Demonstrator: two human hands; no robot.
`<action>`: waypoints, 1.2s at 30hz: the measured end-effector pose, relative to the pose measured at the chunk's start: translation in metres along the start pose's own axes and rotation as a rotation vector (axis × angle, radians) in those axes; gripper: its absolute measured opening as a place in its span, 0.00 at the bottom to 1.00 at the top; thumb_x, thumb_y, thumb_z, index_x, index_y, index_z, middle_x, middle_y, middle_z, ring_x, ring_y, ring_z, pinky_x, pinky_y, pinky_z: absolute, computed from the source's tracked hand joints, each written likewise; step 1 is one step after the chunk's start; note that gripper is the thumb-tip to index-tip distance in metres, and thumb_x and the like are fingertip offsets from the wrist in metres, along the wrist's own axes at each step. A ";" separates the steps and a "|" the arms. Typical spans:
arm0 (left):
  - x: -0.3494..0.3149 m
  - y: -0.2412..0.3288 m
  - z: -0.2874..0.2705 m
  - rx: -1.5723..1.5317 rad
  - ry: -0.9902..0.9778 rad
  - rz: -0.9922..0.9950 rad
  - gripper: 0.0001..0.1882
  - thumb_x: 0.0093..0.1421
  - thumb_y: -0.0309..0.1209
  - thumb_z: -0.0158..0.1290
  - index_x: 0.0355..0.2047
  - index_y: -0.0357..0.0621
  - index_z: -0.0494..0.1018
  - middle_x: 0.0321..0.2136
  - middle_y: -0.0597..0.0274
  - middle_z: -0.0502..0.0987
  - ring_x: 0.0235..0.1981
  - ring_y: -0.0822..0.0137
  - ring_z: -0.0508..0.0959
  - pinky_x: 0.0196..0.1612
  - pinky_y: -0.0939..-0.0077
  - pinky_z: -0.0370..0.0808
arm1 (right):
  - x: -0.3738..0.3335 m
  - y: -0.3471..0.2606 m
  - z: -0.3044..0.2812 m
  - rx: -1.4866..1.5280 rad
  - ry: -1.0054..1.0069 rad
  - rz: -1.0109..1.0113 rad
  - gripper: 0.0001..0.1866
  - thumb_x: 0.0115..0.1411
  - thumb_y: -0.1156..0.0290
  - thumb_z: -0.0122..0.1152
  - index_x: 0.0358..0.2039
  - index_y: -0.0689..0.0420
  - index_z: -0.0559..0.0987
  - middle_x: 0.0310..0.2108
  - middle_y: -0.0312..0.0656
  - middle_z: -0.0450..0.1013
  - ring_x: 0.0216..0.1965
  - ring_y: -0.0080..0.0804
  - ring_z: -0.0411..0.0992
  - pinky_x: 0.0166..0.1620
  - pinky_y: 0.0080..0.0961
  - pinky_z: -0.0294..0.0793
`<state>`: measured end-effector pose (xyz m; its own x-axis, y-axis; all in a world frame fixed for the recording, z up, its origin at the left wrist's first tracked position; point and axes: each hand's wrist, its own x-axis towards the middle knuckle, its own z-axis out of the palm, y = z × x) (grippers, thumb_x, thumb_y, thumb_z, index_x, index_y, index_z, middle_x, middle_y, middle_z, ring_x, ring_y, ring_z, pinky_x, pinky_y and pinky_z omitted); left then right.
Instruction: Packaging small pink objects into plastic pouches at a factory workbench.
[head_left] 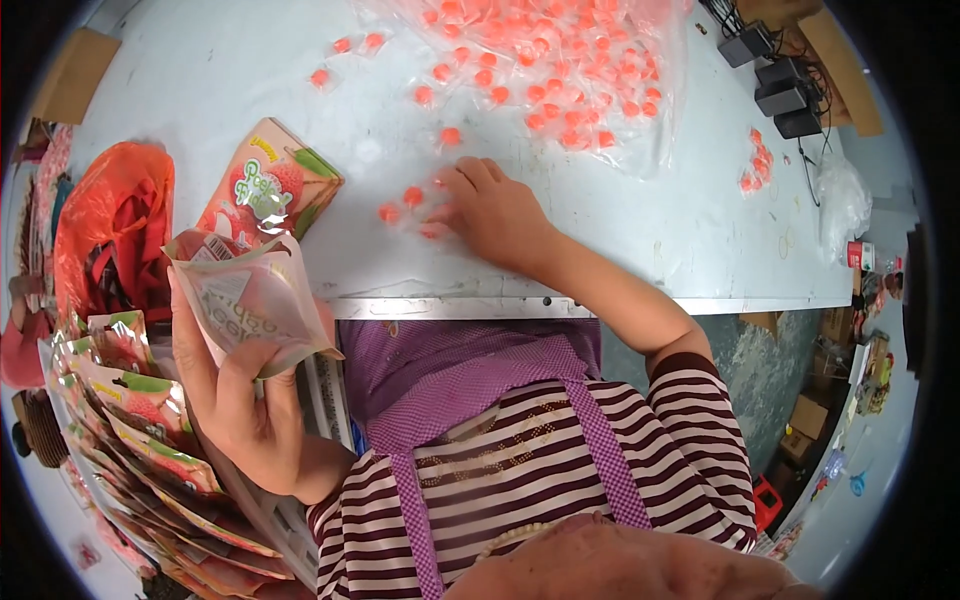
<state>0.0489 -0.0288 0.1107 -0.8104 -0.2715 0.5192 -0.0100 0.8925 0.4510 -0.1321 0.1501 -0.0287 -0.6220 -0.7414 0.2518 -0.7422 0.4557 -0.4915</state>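
Observation:
My left hand [245, 405] grips an open pouch [260, 300], its mouth gaping upward and its pale inside showing. Over the table, my right hand [495, 215] curls its fingers down around small orange-red wrapped candies [412, 196]; a few of these stick out beside the thumb and fingertips. What lies under the palm is hidden. Just beyond the pouch, a stack of printed pink pouches [270, 185] lies on the table, partly covered by the open one. Farther off, a large heap of the same candies [560, 70] spreads over a clear plastic sheet or bag.
Many printed pouches [150, 430] stand packed together at my left, beside an orange plastic bag [115, 230]. Black power adapters [785, 90] with cables sit at the far right of the table [700, 240]. A small candy cluster [757, 162] and a clear bag [843, 205] lie nearby.

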 end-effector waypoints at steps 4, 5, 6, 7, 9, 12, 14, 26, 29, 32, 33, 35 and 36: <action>-0.003 0.004 -0.003 0.025 0.012 -0.041 0.05 0.48 0.25 0.54 0.25 0.37 0.71 0.56 0.35 0.61 0.56 0.41 0.64 0.55 0.58 0.62 | 0.036 0.000 -0.003 -0.140 0.160 -0.118 0.26 0.50 0.57 0.62 0.45 0.61 0.69 0.44 0.49 0.65 0.40 0.45 0.67 0.37 0.36 0.73; -0.003 0.005 -0.005 0.050 -0.001 -0.056 0.05 0.47 0.25 0.54 0.25 0.36 0.71 0.56 0.35 0.61 0.56 0.40 0.64 0.55 0.58 0.62 | 0.048 0.002 -0.001 -0.145 0.231 -0.086 0.26 0.51 0.56 0.61 0.44 0.61 0.69 0.44 0.48 0.65 0.39 0.45 0.67 0.37 0.36 0.73; -0.003 0.006 -0.005 0.048 0.000 -0.050 0.05 0.47 0.25 0.54 0.25 0.36 0.71 0.56 0.35 0.61 0.56 0.40 0.64 0.55 0.58 0.62 | 0.057 0.006 0.002 -0.149 0.237 -0.083 0.26 0.51 0.56 0.61 0.44 0.61 0.69 0.44 0.48 0.65 0.39 0.45 0.67 0.37 0.36 0.73; -0.004 0.006 -0.004 0.050 0.001 -0.057 0.05 0.46 0.24 0.53 0.24 0.36 0.71 0.56 0.35 0.61 0.56 0.40 0.64 0.55 0.58 0.62 | 0.064 0.010 0.004 -0.143 0.208 -0.047 0.27 0.52 0.54 0.60 0.45 0.61 0.69 0.44 0.47 0.65 0.39 0.45 0.67 0.37 0.36 0.73; -0.005 0.006 -0.004 0.056 0.007 -0.067 0.05 0.45 0.24 0.53 0.24 0.36 0.71 0.55 0.35 0.62 0.56 0.39 0.64 0.56 0.59 0.61 | 0.072 0.013 0.008 -0.133 0.178 -0.018 0.28 0.53 0.52 0.58 0.46 0.62 0.69 0.44 0.46 0.65 0.39 0.45 0.67 0.38 0.36 0.73; -0.005 0.006 -0.004 0.062 -0.005 -0.091 0.05 0.44 0.23 0.53 0.24 0.36 0.71 0.55 0.36 0.62 0.56 0.39 0.64 0.56 0.58 0.61 | 0.072 0.010 0.011 -0.112 -0.026 0.047 0.30 0.55 0.49 0.55 0.47 0.62 0.68 0.46 0.45 0.64 0.40 0.45 0.66 0.39 0.37 0.73; -0.002 0.005 -0.003 0.050 0.002 -0.043 0.05 0.45 0.23 0.54 0.24 0.36 0.71 0.55 0.35 0.62 0.56 0.40 0.64 0.55 0.59 0.62 | 0.063 0.000 0.012 -0.021 -0.043 -0.045 0.28 0.55 0.50 0.55 0.46 0.62 0.70 0.46 0.45 0.65 0.41 0.46 0.66 0.42 0.39 0.71; -0.001 0.003 -0.003 0.001 -0.016 -0.052 0.04 0.43 0.21 0.50 0.23 0.35 0.70 0.55 0.33 0.61 0.56 0.38 0.63 0.56 0.56 0.62 | 0.066 0.051 -0.012 -0.455 0.061 0.172 0.18 0.56 0.60 0.55 0.41 0.61 0.72 0.42 0.46 0.69 0.43 0.44 0.65 0.44 0.38 0.66; 0.001 0.004 -0.003 -0.010 -0.021 -0.037 0.06 0.40 0.19 0.47 0.22 0.34 0.70 0.55 0.32 0.61 0.57 0.37 0.63 0.56 0.54 0.62 | 0.063 0.044 -0.012 -0.370 0.029 0.117 0.18 0.57 0.62 0.55 0.42 0.62 0.71 0.42 0.46 0.68 0.43 0.44 0.65 0.45 0.36 0.66; 0.002 0.006 0.001 -0.024 0.023 -0.063 0.09 0.37 0.18 0.45 0.22 0.34 0.70 0.55 0.32 0.61 0.57 0.38 0.63 0.57 0.54 0.61 | 0.056 0.033 -0.009 -0.281 0.035 0.034 0.18 0.56 0.63 0.56 0.43 0.62 0.71 0.42 0.46 0.69 0.43 0.44 0.65 0.46 0.35 0.66; 0.002 0.004 0.000 -0.025 0.024 -0.062 0.09 0.37 0.18 0.45 0.22 0.34 0.70 0.55 0.32 0.61 0.57 0.38 0.63 0.57 0.54 0.61 | 0.054 0.029 -0.009 -0.281 0.036 0.034 0.18 0.56 0.63 0.56 0.43 0.62 0.71 0.42 0.46 0.69 0.43 0.44 0.65 0.46 0.35 0.66; 0.001 0.001 -0.003 0.007 -0.009 -0.033 0.06 0.40 0.20 0.47 0.22 0.35 0.70 0.55 0.33 0.61 0.57 0.39 0.63 0.57 0.55 0.61 | 0.052 0.021 -0.010 -0.185 -0.026 -0.008 0.18 0.55 0.64 0.57 0.43 0.62 0.71 0.41 0.47 0.69 0.43 0.44 0.65 0.46 0.35 0.66; 0.000 0.001 -0.002 0.009 -0.007 -0.034 0.06 0.40 0.20 0.47 0.22 0.35 0.70 0.55 0.33 0.61 0.57 0.39 0.63 0.57 0.55 0.61 | 0.053 0.021 -0.011 -0.184 -0.026 -0.011 0.18 0.55 0.64 0.57 0.43 0.62 0.71 0.41 0.47 0.69 0.43 0.44 0.65 0.46 0.35 0.66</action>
<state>0.0498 -0.0292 0.1128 -0.8139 -0.2992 0.4981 -0.0430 0.8859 0.4619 -0.1834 0.1261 -0.0170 -0.6085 -0.7585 0.2332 -0.7836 0.5281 -0.3271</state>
